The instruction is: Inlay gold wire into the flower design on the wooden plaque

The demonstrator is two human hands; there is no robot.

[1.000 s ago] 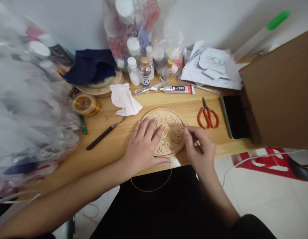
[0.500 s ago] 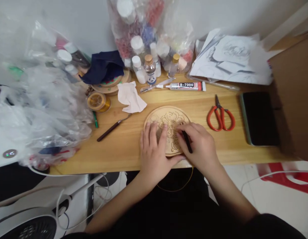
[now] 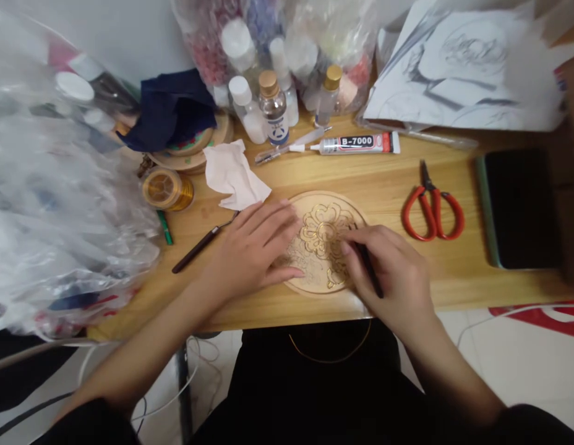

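A round wooden plaque [image 3: 310, 281] lies near the table's front edge, with a flower pattern outlined in gold wire on its face. My left hand [image 3: 250, 250] reaches over its left rim, fingers stretched out and slightly apart, holding nothing. Black tweezers [image 3: 371, 272] are gripped in my right hand [image 3: 401, 266] at the plaque's right side; their tips are close to the pattern, but I cannot tell whether they pinch anything. A loose gold wire [image 3: 331, 361] loops down below the table edge over my lap.
Red-handled pliers [image 3: 433, 210] and a phone [image 3: 521, 210] lie right. Behind are a B-7000 glue tube [image 3: 359, 143], bottles [image 3: 274, 111] and paper drawings [image 3: 463, 74]. Leftward sit a crumpled tissue [image 3: 234, 176], a dark-handled tool [image 3: 197, 250], a wire spool [image 3: 169, 188] and plastic bags [image 3: 68, 210].
My left hand has slid leftward, uncovering more of the plaque's lower left. My right hand still holds the tweezers at the right side. The view has shifted closer.
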